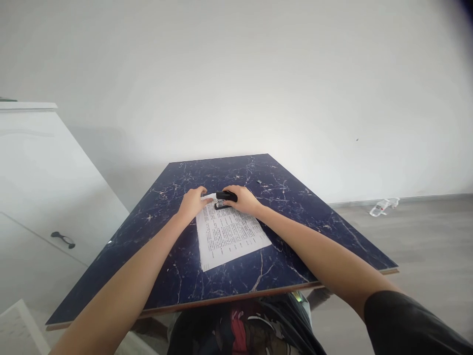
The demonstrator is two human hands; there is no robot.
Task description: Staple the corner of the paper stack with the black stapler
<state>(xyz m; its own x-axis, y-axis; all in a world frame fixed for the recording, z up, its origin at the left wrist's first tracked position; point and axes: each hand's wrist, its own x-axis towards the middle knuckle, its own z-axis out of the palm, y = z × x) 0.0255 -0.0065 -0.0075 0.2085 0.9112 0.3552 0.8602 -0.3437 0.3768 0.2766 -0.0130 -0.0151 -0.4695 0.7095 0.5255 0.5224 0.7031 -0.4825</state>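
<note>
Printed sheets of paper (pixel 232 234) lie slightly askew on the dark blue marbled table (pixel 240 172), apparently in a small stack. My left hand (pixel 191 203) is at their far left corner, thumb on top and fingers curled at the edge, holding the sheets. A black stapler (pixel 226 196) is at the far edge of the paper, its jaws apart. Around its back end my right hand (pixel 244 199) is closed, thumb below and fingers above. The stapler's tip is close to my left fingers; whether the paper lies between its jaws I cannot tell.
A small dark object (pixel 259 182) lies on the table beyond my right hand. To the left stands a white cabinet (pixel 40 172) with a black handle (pixel 62 240). A clear plastic item (pixel 383 207) is on the floor by the white wall (pixel 236 74).
</note>
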